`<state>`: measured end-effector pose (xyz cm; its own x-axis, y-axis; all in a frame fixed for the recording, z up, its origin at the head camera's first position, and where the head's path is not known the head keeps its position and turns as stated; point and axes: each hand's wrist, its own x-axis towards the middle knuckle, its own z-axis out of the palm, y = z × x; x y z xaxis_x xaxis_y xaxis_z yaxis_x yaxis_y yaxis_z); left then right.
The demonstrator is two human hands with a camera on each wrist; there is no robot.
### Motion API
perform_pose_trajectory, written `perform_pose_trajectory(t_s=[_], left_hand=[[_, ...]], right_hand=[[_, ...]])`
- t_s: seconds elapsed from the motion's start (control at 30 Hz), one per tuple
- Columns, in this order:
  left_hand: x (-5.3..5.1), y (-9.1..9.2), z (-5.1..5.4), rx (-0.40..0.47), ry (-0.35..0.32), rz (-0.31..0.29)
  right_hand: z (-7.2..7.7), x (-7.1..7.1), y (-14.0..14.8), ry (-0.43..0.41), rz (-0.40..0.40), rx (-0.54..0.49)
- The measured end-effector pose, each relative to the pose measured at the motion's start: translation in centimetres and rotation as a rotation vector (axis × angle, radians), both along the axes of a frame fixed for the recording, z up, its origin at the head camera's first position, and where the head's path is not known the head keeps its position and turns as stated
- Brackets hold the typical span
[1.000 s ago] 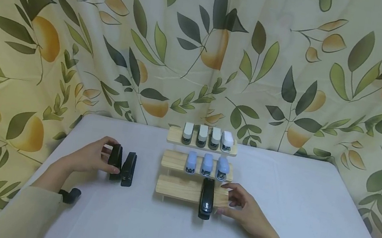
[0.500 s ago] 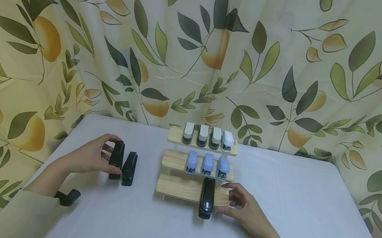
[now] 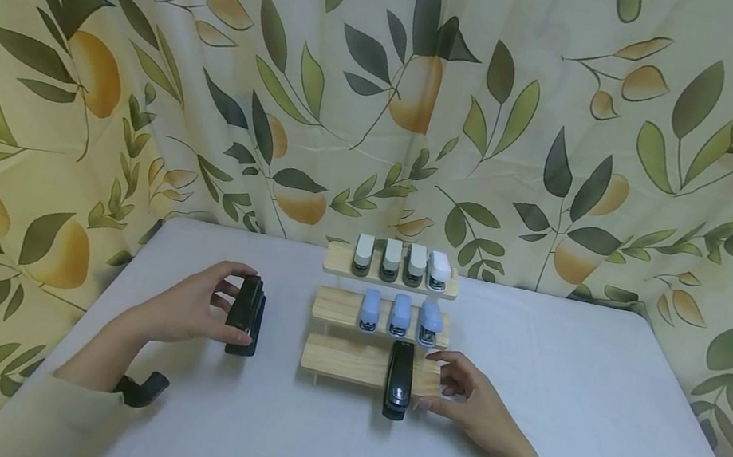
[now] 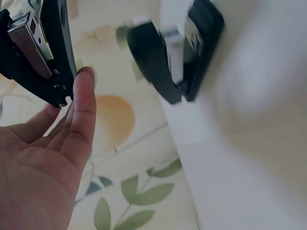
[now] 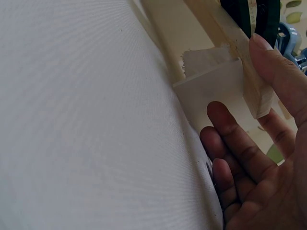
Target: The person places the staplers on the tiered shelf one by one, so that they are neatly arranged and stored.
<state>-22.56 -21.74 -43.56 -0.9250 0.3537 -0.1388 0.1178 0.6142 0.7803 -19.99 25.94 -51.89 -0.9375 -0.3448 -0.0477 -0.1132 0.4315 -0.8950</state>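
My left hand (image 3: 193,305) grips a black stapler (image 3: 245,304) between thumb and fingers, at the left of the table. A second black stapler (image 3: 258,328) is just to its right, mostly hidden behind it in the head view. In the left wrist view the held stapler (image 4: 36,50) and the other stapler (image 4: 177,52) show apart. My right hand (image 3: 471,404) holds the right end of the lowest wooden shelf (image 3: 344,360), with the board (image 5: 256,91) between thumb and a finger in the right wrist view. Another black stapler (image 3: 398,379) lies on that shelf, close to the hand.
On the middle shelf (image 3: 335,306) stand several blue mini staplers (image 3: 400,315). The top shelf (image 3: 336,257) carries several white ones (image 3: 392,259). A white cloth covers the table (image 3: 301,444), and a leaf-patterned curtain (image 3: 331,93) hangs behind it.
My left hand has moved right with its stapler, which now overlaps the second stapler in the head view. The right hand has stayed at the shelf's end.
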Motion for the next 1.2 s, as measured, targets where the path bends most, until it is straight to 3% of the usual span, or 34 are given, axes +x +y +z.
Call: perform_pose_trajectory(t_s=[0.87, 1.2], left_hand=[[3.3, 6.1, -0.6, 0.046, -0.039, -0.126], [4.0, 8.3, -0.6, 0.039, -0.022, -0.165]], right_hand=[[-0.4, -0.3, -0.1, 0.002, 0.004, -0.004], [-0.5, -0.2, 0.1, 0.015, -0.001, -0.008]])
